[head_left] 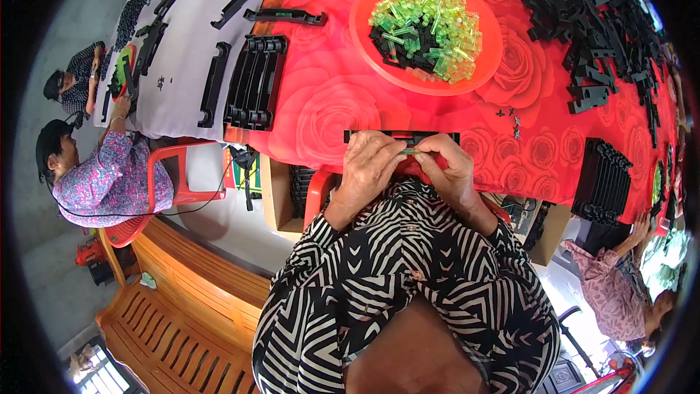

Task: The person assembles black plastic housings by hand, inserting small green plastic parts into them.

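Observation:
At the table's near edge my left hand [367, 168] and my right hand [448, 169] meet, fingers pinched on the two ends of one small green piece [410, 151]. Its exact kind is too small to make out. Just behind the fingers lies a long black plastic bar [397, 134], partly hidden by both hands. Farther off stands a round red basin [370, 58], filled with short yellow-green translucent tubes [426, 14] and some small black parts [390, 51].
Black plastic bars lie in rows at the left [255, 84] and right [602, 179], with a large heap [583, 29] at the far right. Tiny dark bits [516, 122] dot the red tablecloth [335, 102]. Other people [109, 168] sit at both sides. A wooden bench [182, 321] stands behind left.

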Demonstrator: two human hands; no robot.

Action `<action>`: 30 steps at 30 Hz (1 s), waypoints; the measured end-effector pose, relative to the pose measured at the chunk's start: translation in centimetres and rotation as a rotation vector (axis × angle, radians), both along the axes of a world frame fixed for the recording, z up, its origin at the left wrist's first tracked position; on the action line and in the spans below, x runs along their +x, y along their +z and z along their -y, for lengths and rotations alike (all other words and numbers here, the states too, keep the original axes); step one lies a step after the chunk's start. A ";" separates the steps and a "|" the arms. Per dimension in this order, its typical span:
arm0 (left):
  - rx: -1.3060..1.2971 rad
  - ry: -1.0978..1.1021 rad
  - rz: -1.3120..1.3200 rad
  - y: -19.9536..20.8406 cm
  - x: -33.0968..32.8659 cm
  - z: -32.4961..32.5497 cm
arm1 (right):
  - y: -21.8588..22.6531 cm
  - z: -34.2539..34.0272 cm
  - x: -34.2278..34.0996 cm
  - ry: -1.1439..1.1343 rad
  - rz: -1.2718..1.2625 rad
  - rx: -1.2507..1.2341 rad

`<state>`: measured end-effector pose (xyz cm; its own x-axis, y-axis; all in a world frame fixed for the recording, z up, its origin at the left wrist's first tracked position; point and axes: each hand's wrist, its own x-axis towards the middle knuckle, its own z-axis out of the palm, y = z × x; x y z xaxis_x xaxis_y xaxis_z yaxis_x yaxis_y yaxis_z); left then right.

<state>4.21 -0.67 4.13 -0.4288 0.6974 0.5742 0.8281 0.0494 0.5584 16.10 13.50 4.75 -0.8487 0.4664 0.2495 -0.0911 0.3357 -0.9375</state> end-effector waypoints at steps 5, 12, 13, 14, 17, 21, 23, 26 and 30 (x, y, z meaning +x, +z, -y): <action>-0.150 0.159 -0.065 0.4 -0.1 0.1 | -0.3 -0.7 -0.8 -0.037 -0.093 0.360; -0.228 0.226 -0.173 -0.6 0.3 1.7 | -2.0 -0.1 -2.1 -0.186 -0.084 0.553; -0.233 0.226 -0.166 -0.8 0.4 1.8 | -2.2 0.1 -2.3 -0.225 -0.074 0.563; -0.235 0.231 -0.166 -1.0 0.4 1.8 | -2.3 0.2 -2.4 -0.221 -0.075 0.561; -0.217 0.195 -0.141 -2.0 0.4 1.7 | -2.3 0.3 -2.5 -0.223 0.003 0.548; -0.247 0.196 -0.171 -2.0 0.6 1.4 | -2.2 0.5 -2.8 -0.228 0.055 0.548; -0.279 0.222 -0.214 -1.8 0.5 1.0 | -2.1 0.5 -2.9 -0.242 0.072 0.537; -0.326 0.223 -0.210 -1.8 0.4 0.6 | -2.0 0.4 -3.2 -0.250 0.093 0.551; -0.342 0.227 -0.224 -2.3 0.2 0.5 | -1.5 0.0 -3.5 -0.182 0.255 0.570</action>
<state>4.38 -1.19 1.82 -0.4842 0.7659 0.4231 0.8733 0.3935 0.2871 12.60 13.46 3.21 -0.8340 0.4618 0.3019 0.2155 0.7764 -0.5922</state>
